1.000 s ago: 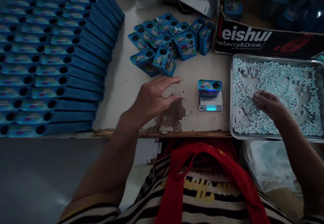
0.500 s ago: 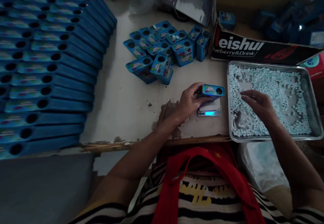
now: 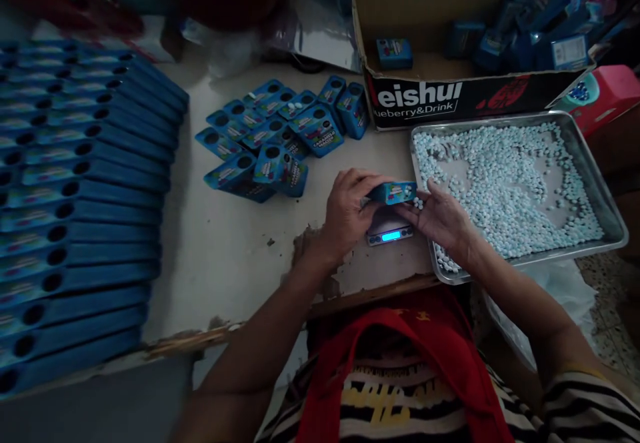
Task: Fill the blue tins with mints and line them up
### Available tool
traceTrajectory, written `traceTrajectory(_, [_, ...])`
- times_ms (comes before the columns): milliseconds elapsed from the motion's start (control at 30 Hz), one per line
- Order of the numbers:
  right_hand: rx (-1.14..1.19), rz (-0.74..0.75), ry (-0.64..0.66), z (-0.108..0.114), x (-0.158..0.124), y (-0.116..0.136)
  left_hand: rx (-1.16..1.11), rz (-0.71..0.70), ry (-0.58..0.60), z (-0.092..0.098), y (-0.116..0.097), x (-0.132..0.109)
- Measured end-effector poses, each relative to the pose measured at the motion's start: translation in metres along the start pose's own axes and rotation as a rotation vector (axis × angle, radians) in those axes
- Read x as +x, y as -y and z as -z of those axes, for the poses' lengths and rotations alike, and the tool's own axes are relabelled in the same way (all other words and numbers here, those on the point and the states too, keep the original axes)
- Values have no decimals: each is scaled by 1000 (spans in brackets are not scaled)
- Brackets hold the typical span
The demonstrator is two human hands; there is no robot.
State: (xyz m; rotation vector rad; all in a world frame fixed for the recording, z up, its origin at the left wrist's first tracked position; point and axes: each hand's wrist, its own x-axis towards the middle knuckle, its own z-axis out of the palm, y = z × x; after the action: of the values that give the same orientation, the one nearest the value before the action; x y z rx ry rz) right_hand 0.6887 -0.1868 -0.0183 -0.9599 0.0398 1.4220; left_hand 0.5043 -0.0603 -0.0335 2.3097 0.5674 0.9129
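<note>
My left hand (image 3: 345,215) is closed around a small blue candy box (image 3: 394,193), tilted above a small digital scale (image 3: 390,236) with a lit blue display. Pale candies show at the box's round hole. Beside that hole is my right hand (image 3: 447,219), palm turned up and fingers cupped, with a few pale blue and white candies (image 3: 418,203) at its fingertips. Its fingers partly hide the box's lower edge. To the right, a metal tray (image 3: 613,213) holds a spread of loose candies (image 3: 520,196).
Several blue boxes (image 3: 320,129) stand grouped on the worn table (image 3: 220,243). Stacked rows of holed blue boxes (image 3: 110,229) fill the left side. Behind the tray is a cardboard carton (image 3: 420,103) with more blue boxes inside. A red package (image 3: 613,96) lies at the far right.
My right hand has moved left from over the tray to the box's hole, now with candies at its fingertips. My left hand still holds the box over the scale. The view has shifted.
</note>
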Motion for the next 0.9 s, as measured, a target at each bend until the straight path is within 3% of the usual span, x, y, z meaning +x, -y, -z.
traceTrajectory(167, [-22,-82,-34,-2,-4,6,-414,391,-190,-7,12,-20])
traceTrajectory(233, [-78,-41,-21,-1,-6,10,-566,527,-231,-10,14,-28])
traceTrajectory(333, [-215,91,2,1,-11,18,-677,638,-196,-14,10,-42])
traceTrajectory(433, [-457,236,67,-5,-16,28,-704,651,-130,-19,3,-52])
traceTrajectory(567, [-937,477,185,-27,-26,36,-740,569,-123,-23,-2,-57])
traceTrajectory(700, [-1387,615,273,-44,-31,40,-741,544,-150,-12,7,-63])
traceTrajectory(800, [-1441,596,321,-48,-33,41,-708,566,-216,5,18,-73])
traceTrajectory(900, [-1363,483,318,-48,-34,41,-683,583,-240,18,26,-82])
